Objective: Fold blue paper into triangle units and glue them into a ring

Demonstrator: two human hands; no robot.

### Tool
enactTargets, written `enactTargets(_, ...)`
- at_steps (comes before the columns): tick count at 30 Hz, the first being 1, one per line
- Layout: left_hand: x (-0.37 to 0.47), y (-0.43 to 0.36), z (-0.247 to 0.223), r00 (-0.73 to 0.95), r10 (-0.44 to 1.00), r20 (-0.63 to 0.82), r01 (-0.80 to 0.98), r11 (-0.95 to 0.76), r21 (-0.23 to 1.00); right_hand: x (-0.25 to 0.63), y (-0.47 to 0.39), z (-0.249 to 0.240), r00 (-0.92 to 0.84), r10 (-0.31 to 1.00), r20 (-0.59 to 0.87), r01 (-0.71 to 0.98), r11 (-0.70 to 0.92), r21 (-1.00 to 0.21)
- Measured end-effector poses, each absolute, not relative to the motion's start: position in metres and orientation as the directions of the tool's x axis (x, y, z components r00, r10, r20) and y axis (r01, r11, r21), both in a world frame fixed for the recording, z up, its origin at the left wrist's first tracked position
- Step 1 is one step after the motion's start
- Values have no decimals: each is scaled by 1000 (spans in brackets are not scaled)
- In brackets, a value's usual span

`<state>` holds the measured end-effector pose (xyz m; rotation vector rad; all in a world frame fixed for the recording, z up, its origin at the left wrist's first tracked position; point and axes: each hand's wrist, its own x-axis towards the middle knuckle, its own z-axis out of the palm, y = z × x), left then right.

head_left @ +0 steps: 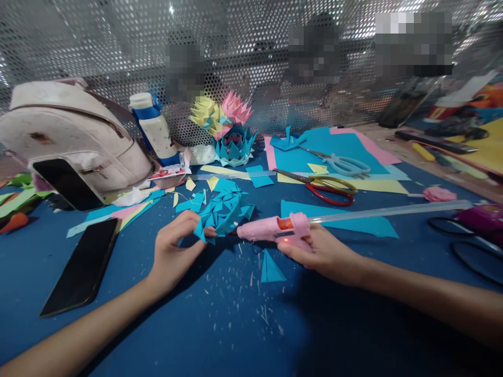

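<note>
My left hand (175,248) is closed on a blue folded-paper flower (226,207), gripping its lower left edge between thumb and fingers. A pink glue gun (271,228) is in my right hand (330,255), its fingers wrapped round the handle. The nozzle points left and lies against or very near the flower's lower right side. From the gun's back end a long clear glue stick (393,211) reaches to the right, and a small light on the gun glows red. Just below the gun, a folded blue paper triangle (272,268) rests on the table.
Two scissors (332,189) (348,166) lie behind the gun near blue and pink paper sheets (334,146). Finished paper flowers (234,141), a bottle (155,128) and a white backpack (74,131) stand at the back. Two phones (82,267) (66,183) are at left.
</note>
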<state>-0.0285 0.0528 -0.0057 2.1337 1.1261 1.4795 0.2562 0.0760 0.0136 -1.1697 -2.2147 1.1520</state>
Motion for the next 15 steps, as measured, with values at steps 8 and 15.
enactTargets(8,-30,57,-10,44,799,600,414,-561,717,266,97,15,-485,870,88,596,403,-695)
enactTargets(15,-31,59,-12,-35,825,564,412,-503,760,300,138,25,-433,883,182,704,457,-544)
